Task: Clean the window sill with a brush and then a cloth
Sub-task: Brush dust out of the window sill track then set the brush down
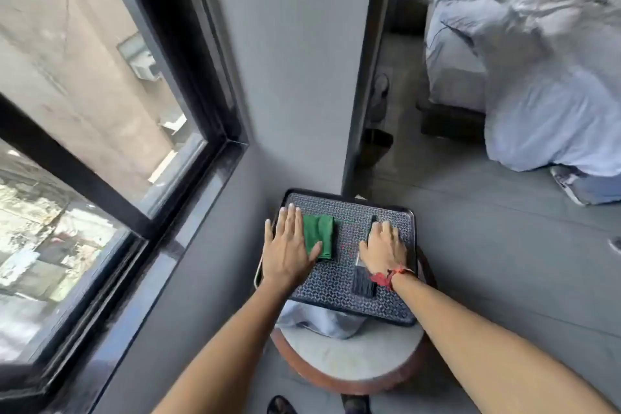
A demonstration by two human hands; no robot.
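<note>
Both hands are resting on the patterned tray (349,307) in front of us. Our left hand (289,247) is lying flat with fingers spread, its thumb overlapping the edge of the folded green cloth (319,235). Our right hand (383,247) is curling over the handle of the brush (364,281), whose dark bristles are pointing toward us; we cannot tell whether the grip is fully closed yet.

We are noting these risks. The tray is sitting on crumpled fabric on a round stool (346,363), and its near corner seems to be overhanging the seat, so uneven downward pressure could be tipping it. Lifting the brush carelessly could be dragging the cloth off. The window sill (188,232) is lying to our left, well apart from the tray.

We are finding no legible brand, label or writing.
</note>
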